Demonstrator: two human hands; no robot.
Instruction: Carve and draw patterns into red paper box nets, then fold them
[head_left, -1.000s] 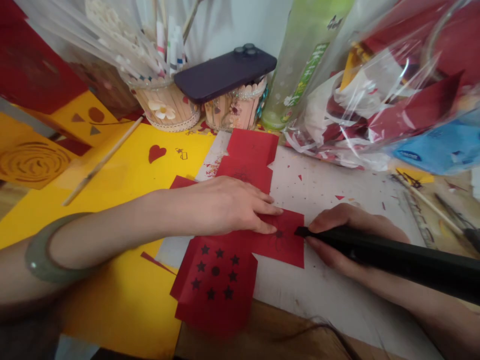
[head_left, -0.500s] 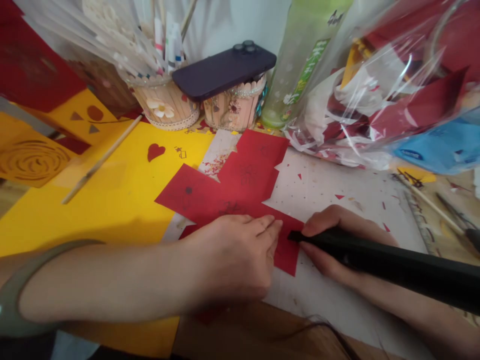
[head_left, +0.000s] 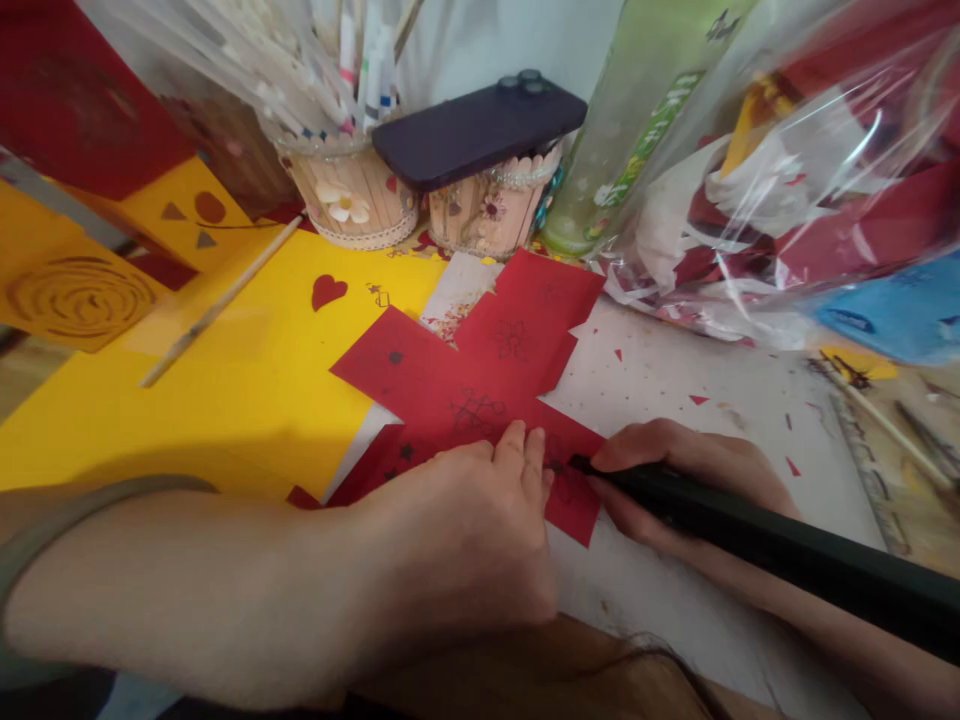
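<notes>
Apparently, our left hand [head_left: 480, 545] lies loose on the card [head_left: 487, 378], our right hand [head_left: 694, 448] grips a tool [head_left: 772, 545]; stars [head_left: 406, 452] look done, flower [head_left: 511, 340] outlined only.

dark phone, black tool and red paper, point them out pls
dark phone [head_left: 480, 132], head view: middle of its back
black tool [head_left: 757, 533], head view: middle of its shaft
red paper [head_left: 491, 373], head view: patch between two drawings

left hand [head_left: 465, 555]: on red paper [head_left: 514, 385] | right hand [head_left: 694, 455]: grips black tool [head_left: 757, 530]
</notes>
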